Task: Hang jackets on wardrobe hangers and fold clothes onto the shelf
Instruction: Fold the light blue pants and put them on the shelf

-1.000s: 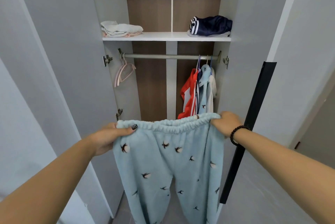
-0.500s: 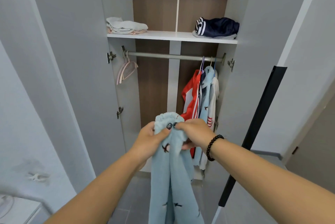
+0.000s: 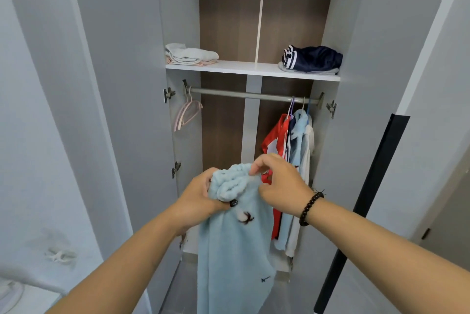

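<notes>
Head | pants (image 3: 232,250) vertical, waistband (image 3: 230,185) up | left hand (image 3: 199,199), right hand (image 3: 279,184) holding

- We see a long black padded strip (image 3: 366,212) standing upright along a pale panel edge at the right.
- Low on the left grey wall we spot a small white clip-like fitting (image 3: 59,254), too blurred to identify.
- Grey floor tiles (image 3: 178,288) show below.
- Far right, we make out a beige door (image 3: 447,212) with a small dark handle (image 3: 426,233).

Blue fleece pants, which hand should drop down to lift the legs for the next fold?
Right, probably. The left hand grips the bunched waistband whole; the right hand only pinches its edge.
</notes>
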